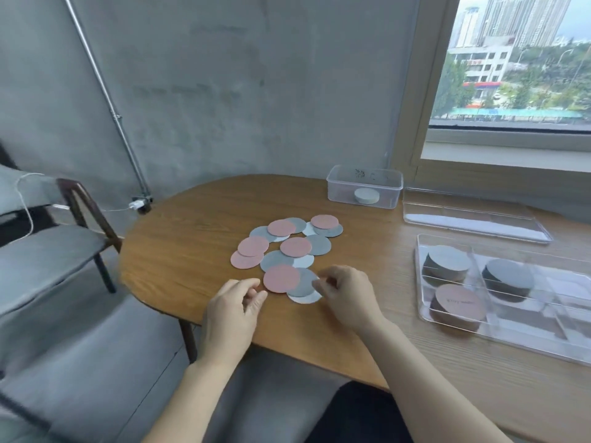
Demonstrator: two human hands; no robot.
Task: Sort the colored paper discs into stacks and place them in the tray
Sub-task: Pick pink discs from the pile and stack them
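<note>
**A:** Nearest, the left hand: loosely curled, gripping nothing, fingertips just beside the near pink disc. Then the right hand, fingertips at the edge of the grey disc. Pinching or merely touching, cannot tell.

**B:** Best to take the pink one first, lying on top and overlapping the grey. Slip a nail under its rim, lift flat, avoid dragging the white disc underneath.

**A:** And then the loose spread further out on the table, all unsorted?

**B:** One colour at a time. Square the edges before carrying. Pinks onto the pink stack in the sectioned tray to the right, greys onto the grey stacks in its farther compartments. Whites probably to the white stack in the clear box at the far edge.
</note>
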